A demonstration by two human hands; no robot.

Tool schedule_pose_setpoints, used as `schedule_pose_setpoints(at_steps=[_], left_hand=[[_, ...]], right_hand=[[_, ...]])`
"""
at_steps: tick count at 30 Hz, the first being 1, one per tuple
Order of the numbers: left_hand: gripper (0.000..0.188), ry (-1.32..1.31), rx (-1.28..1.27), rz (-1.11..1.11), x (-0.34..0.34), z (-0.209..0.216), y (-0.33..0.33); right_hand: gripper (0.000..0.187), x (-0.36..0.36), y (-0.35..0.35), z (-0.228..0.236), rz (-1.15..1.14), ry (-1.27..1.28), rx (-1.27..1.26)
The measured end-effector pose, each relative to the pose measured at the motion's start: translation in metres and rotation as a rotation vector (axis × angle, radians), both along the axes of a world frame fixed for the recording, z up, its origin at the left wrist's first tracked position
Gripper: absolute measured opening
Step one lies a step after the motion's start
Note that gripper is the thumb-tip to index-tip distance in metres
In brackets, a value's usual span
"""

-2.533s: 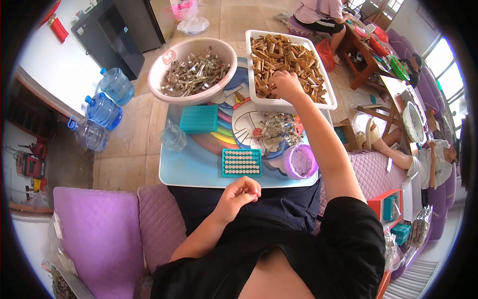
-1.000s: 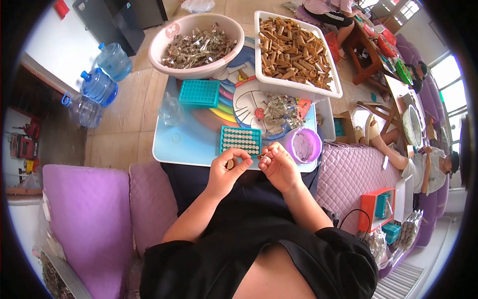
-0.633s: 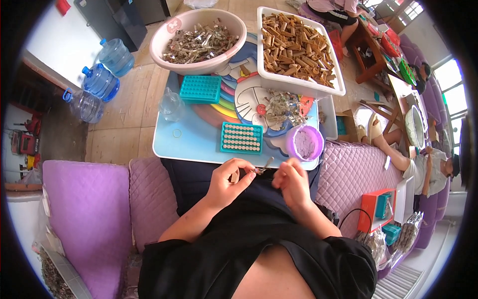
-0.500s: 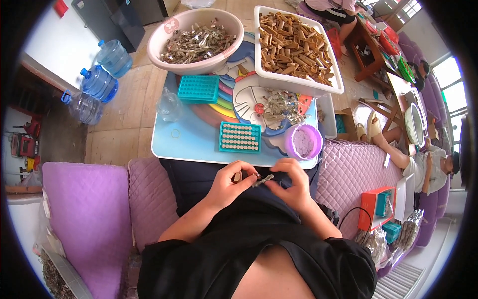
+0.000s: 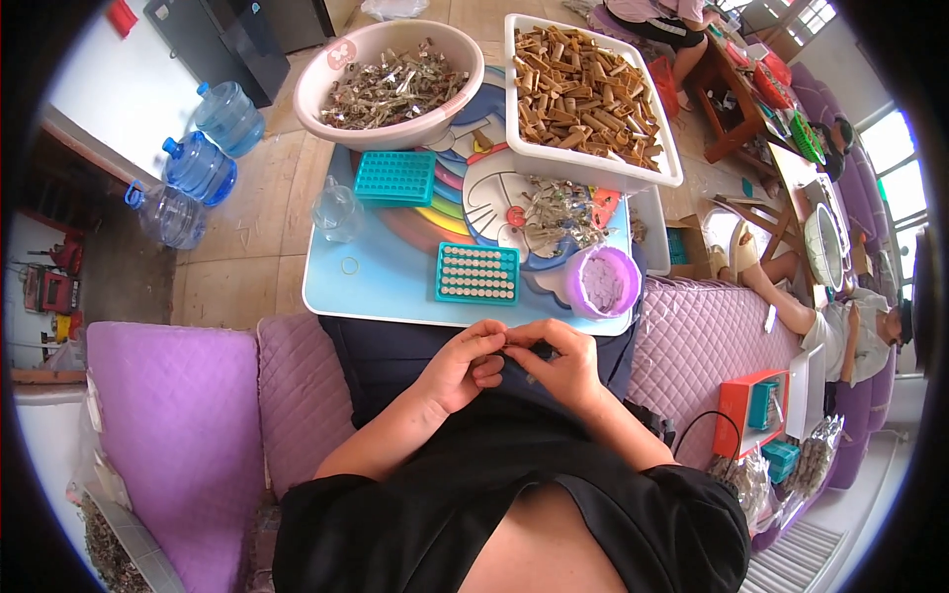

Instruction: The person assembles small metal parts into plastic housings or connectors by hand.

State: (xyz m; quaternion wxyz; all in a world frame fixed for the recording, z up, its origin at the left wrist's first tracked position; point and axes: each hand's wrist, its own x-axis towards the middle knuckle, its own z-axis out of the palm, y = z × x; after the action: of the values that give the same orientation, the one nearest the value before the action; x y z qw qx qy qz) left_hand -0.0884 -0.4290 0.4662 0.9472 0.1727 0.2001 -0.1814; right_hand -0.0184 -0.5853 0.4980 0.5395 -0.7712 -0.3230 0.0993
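My left hand (image 5: 465, 364) and my right hand (image 5: 561, 360) meet over my lap, just below the near edge of the small light-blue table (image 5: 376, 287). Their fingertips pinch a small thin dark piece (image 5: 522, 348) between them; its details are too small to tell. Just beyond the hands a teal tray (image 5: 477, 274) filled with rows of small pale cylinders lies on the table. Right of it stands a purple cup (image 5: 605, 282). A loose pile of small metal parts (image 5: 554, 212) lies behind them.
A pink basin (image 5: 390, 74) of metal parts and a white tub (image 5: 583, 94) of brown sticks stand at the table's far side, with a second teal tray (image 5: 395, 178) and a clear cup (image 5: 336, 210). Water bottles (image 5: 198, 168) stand at left. Another person (image 5: 840, 316) sits at right.
My right hand came back from the white tub of brown sticks to my lap. Both hands drew together below the table edge and now pinch a small piece between them.
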Motion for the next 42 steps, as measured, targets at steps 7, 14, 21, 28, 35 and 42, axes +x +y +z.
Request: schedule_pose_setpoints(at_steps=[7,14,21,28,35,42], left_hand=[[0.015,-0.139,-0.138,0.062,0.003,-0.005,-0.001],[0.036,-0.28,0.238,0.23,0.002,-0.009,-0.001],[0.036,-0.326,0.347,0.23,0.0,-0.014,-0.001],[0.039,-0.38,0.432,0.214,-0.002,-0.025,0.002],[0.042,-0.666,0.681,-0.068,-0.005,-0.007,0.013],[0.032,-0.498,0.579,0.105,-0.002,0.007,-0.002]], right_hand=[[0.02,-0.001,-0.001,-0.009,-0.062,0.266,0.062],[0.009,0.003,0.001,-0.005,0.018,0.711,0.307],[0.009,0.003,0.007,-0.01,0.052,0.709,0.325],[0.008,0.003,0.005,-0.012,0.101,0.773,0.35],[0.024,0.017,-0.001,-0.022,0.392,0.928,0.409],[0.034,0.012,0.004,-0.011,0.299,1.074,0.412]])
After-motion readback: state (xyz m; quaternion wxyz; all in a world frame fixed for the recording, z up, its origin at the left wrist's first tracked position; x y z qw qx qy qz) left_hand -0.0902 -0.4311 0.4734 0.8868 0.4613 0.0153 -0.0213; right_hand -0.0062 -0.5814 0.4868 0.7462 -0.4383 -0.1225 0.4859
